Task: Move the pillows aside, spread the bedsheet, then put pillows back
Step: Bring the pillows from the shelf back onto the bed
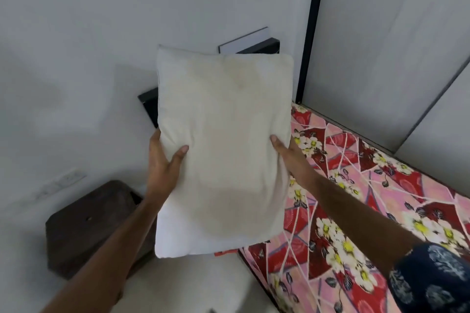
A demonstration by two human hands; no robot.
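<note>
A cream-white pillow is held upright in the air in front of me, above the left edge of the bed. My left hand grips its left side, thumb on the front face. My right hand grips its right side, thumb on the front and fingers hidden behind. The bedsheet is red and pink with white flowers and lies flat over the mattress to the right. No other pillow shows.
A dark headboard stands behind the pillow against the white wall. A dark wooden bedside table sits low at the left. Grey wardrobe doors with a black frame run along the bed's far side. Pale floor lies below.
</note>
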